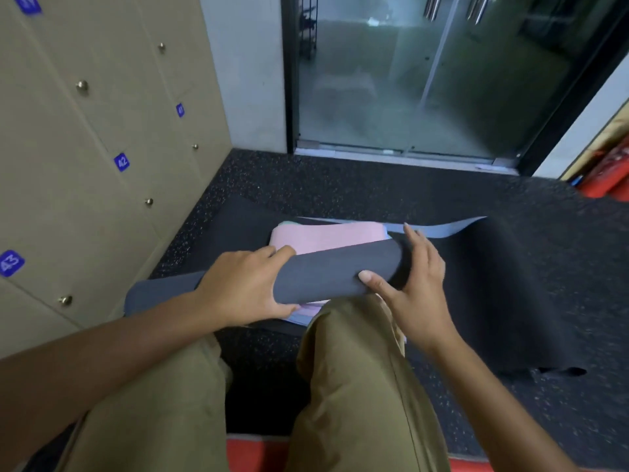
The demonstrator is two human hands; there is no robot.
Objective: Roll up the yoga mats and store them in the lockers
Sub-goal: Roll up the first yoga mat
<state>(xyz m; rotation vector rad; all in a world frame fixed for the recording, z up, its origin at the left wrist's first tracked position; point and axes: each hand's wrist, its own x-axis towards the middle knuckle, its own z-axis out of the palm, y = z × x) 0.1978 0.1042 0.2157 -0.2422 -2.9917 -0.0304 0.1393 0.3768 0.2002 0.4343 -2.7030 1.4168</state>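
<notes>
Head view. Floor (340, 185): dark speckled rubber. Lockers (85, 165): beige, numbered doors with knobs, lining the left edge. Glass door (425, 80): ahead, closed, black frame. Red objects (609, 172): far right edge, unclear. Grey yoga mat (333, 272): partly rolled, on the floor before the knees, atop a pink mat (326, 235) and a blue mat (442, 229). Left hand (245, 284): fingers curled around the roll. Right hand (415, 284): fingers straight against the roll's end, thumb on top. Black mat (527, 284): spread to the right.

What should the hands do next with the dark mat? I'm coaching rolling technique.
Probably keep rolling it forward. The left hand grips the dark roll, the right hand steadies its end, and unrolled mat remains ahead.
</notes>
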